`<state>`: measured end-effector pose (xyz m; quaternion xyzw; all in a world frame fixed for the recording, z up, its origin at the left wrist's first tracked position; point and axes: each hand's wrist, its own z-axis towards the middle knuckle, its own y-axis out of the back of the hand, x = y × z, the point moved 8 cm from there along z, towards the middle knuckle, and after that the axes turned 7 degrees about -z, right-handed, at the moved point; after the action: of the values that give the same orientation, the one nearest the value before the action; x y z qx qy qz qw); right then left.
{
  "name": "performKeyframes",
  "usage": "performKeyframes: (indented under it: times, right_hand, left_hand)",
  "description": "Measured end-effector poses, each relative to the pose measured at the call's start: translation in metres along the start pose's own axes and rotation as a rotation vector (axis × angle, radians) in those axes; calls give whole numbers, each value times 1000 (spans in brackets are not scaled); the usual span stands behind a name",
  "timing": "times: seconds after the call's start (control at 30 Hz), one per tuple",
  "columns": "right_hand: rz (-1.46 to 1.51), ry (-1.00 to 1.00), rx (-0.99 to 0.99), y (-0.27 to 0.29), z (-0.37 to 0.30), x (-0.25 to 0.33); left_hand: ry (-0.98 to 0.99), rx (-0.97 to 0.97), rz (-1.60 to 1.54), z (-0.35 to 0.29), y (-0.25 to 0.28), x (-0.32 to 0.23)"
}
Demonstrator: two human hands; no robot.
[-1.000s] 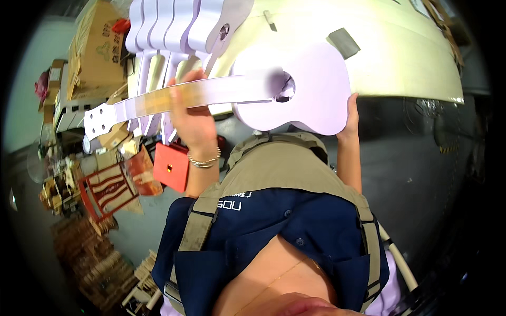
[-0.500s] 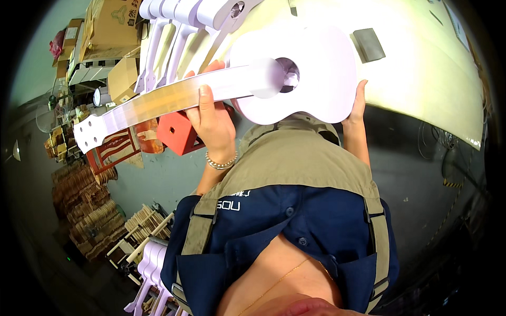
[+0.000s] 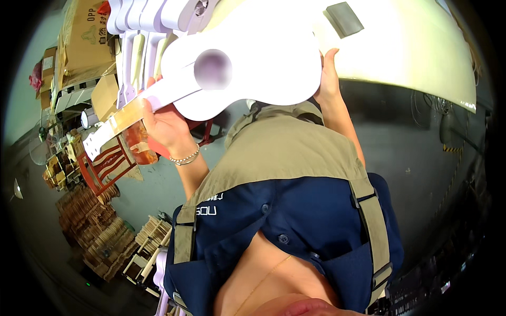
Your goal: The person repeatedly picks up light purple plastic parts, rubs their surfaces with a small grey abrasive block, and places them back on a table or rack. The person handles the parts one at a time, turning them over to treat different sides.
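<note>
A pale lilac, unstrung ukulele is held up before me, its front glaring white under the light. Its neck slants down to the left, ending in a headstock. My left hand is closed round the neck, thumb over the front and the other fingers mostly hidden behind. At the rounded lower end of the body, my right hand grips the edge, its thumb showing and its other fingers out of sight. On the table beyond lies a dark grey block, near my right hand but apart from it.
A pale table spans the far side. Several lilac ukuleles stand in a row at its left. Beyond them are cardboard boxes. At left are a red wooden chair and stacks of curved wooden pieces.
The ukulele has shifted left with both hands still on it. Its front has turned more fully into view, and brighter light falls on it. My left hand has moved left and lower.
</note>
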<state>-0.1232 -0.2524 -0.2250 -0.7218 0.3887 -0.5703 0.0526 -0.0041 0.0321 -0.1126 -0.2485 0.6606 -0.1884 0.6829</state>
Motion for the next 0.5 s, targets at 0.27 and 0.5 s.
performKeyframes:
  times: [0.27, 0.5]
  right_hand:
    - [-48, -46, 8, 2, -6, -2]
    - [-77, -40, 25, 2, -6, -4]
  left_hand:
    - [87, -8, 90, 0, -5, 1]
    - [29, -95, 87, -2, -4, 0]
